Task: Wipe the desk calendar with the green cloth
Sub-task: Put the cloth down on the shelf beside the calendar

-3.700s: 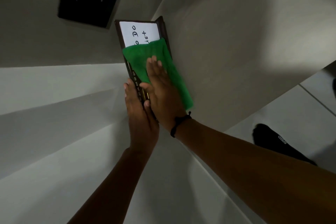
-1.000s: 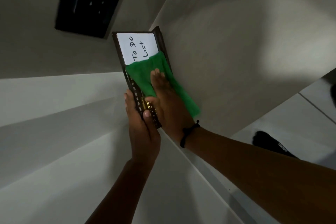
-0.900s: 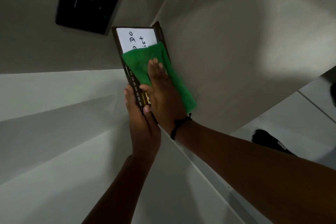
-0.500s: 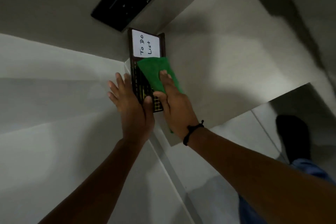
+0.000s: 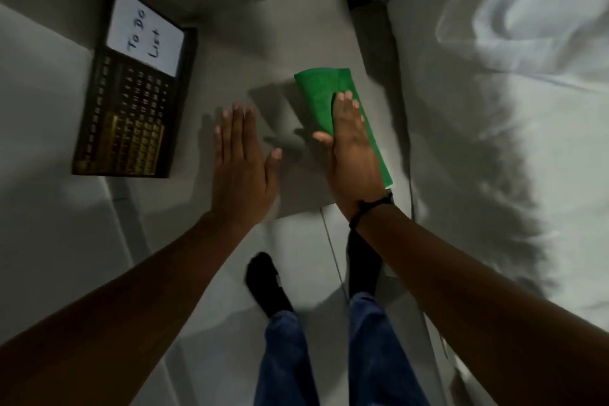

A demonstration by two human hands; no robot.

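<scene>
So the desk calendar sits at the back left of the pale tabletop, up against the wall, dark frame with rows of little tiles – the lower ones look gold, the rest are too dim to read. There's a white card in the top part with "To Do List" handwritten on it. Nothing is touching the calendar.

The green cloth is well apart from it, over on the right side of the same surface, folded into a long strip. The right hand lies flat on top of it, fingers straight and together, palm down, thumb sticking out to the left – pressing on the cloth rather than gripping it. A dark band is on that wrist.

The left hand is between the calendar and the cloth, wide open with fingers stretched out, holding nothing. Can't tell if it's resting on the tabletop or just above it.

Further out – a rumpled white sheet fills the right side, just beside the table edge. Down below you see blue trouser legs and dark socks on a light tiled floor
</scene>
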